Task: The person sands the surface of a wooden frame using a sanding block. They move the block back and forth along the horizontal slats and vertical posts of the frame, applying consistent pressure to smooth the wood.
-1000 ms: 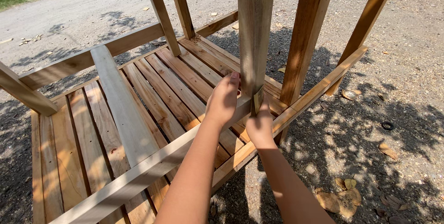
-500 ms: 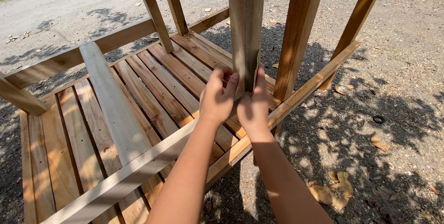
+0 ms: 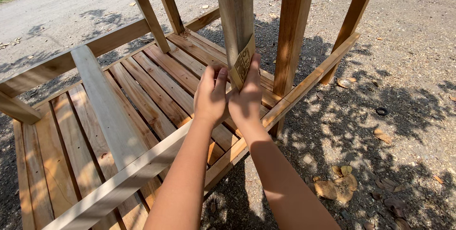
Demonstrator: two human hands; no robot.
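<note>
A slatted wooden frame (image 3: 142, 97) lies upside down on the ground with its legs pointing up. Both my hands are at the base of the nearest grey-brown upright leg (image 3: 235, 11). My right hand (image 3: 247, 99) presses a small tan piece of sandpaper (image 3: 242, 64) against that leg, thumb and fingers around the sheet. My left hand (image 3: 211, 94) sits just beside it, fingers curled together against the leg's lower left side and touching the right hand.
A pale loose board (image 3: 107, 106) lies across the slats. More legs (image 3: 292, 35) and angled braces (image 3: 351, 21) rise behind. Gravel ground with dry leaves (image 3: 339, 185) lies on the right, and a small black ring (image 3: 381, 111). Grass shows at the far top left.
Both hands have stayed at the leg and shifted slightly upward along it. The sandpaper now shows clearly under my right hand. The view has drifted a little.
</note>
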